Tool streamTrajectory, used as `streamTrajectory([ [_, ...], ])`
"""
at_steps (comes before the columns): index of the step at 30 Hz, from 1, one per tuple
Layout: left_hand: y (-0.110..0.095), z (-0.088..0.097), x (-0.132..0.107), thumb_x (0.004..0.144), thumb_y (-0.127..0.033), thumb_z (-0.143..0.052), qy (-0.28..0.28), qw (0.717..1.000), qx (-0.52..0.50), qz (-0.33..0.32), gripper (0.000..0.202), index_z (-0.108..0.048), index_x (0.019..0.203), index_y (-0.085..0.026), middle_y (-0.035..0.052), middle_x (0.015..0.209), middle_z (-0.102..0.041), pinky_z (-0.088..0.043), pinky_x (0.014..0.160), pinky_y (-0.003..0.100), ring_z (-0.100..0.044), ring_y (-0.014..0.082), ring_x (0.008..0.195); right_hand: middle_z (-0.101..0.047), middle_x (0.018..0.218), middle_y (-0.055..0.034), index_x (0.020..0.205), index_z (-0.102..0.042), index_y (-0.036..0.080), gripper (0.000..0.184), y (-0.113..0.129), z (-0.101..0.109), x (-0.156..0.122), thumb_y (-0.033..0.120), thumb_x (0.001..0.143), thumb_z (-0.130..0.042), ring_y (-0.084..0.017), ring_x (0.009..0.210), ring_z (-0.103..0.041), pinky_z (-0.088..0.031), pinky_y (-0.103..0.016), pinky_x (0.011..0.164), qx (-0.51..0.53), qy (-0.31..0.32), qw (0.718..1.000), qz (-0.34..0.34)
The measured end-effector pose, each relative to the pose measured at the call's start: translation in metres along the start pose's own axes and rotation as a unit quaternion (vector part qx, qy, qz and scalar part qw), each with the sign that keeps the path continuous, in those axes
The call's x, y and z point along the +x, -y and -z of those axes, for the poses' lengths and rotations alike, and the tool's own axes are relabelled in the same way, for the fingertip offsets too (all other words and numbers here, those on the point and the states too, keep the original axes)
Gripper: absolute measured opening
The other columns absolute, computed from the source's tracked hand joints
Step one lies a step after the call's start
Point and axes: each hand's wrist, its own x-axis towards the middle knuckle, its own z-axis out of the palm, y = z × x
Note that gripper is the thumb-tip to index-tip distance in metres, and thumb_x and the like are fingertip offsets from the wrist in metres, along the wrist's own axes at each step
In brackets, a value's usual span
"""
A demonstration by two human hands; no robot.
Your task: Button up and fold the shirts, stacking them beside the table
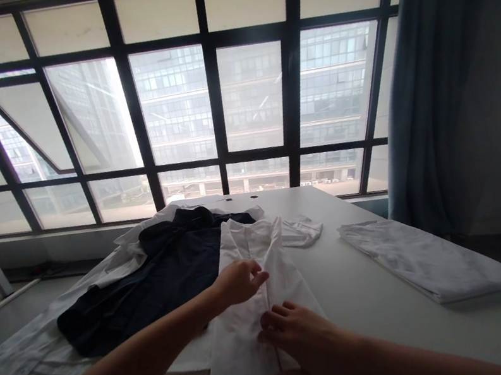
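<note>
Head view. White shirt (pixel 257 340) lies lengthwise on the surface (pixel 388 318). Left hand (pixel 240 282) is at the shirt's centre seam, grip narrow, fingertips together; whether it pinches cloth, cannot tell. Right hand (pixel 306 348) sits nearer on the shirt, grip wide, palm flat. Dark shirt (pixel 159 273) lies just left of the white shirt. Folded white cloth (pixel 426 260) lies well right of it.
</note>
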Motion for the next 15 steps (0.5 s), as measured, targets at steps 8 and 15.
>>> streamTrajectory([
  [8, -0.005, -0.025, 0.136, 0.079, -0.060, -0.064, 0.019, 0.996, -0.019, 0.084, 0.060, -0.066, 0.107, -0.007, 0.0208, 0.107, -0.066, -0.050, 0.083, 0.037, -0.064, 0.0324, 0.099, -0.062, 0.094, -0.0088, 0.097, -0.063, 0.018, 0.063, -0.021, -0.040, 0.022, 0.076, 0.083, -0.044, -0.022, 0.083, -0.056, -0.043, -0.035, 0.079, -0.039, -0.038, 0.998, 0.023],
  [15, -0.012, -0.041, 0.202, 0.092, -0.036, -0.055, 0.001, 0.992, -0.123, 0.041, 0.038, -0.061, 0.084, 0.001, 0.0178, 0.081, -0.063, -0.044, 0.065, 0.029, -0.064, 0.0256, 0.080, -0.061, 0.083, -0.0036, 0.087, -0.059, 0.021, 0.044, -0.038, -0.072, 0.031, 0.062, 0.092, -0.046, -0.017, 0.070, -0.054, -0.041, -0.030, 0.063, -0.117, -0.063, 0.990, 0.044],
])
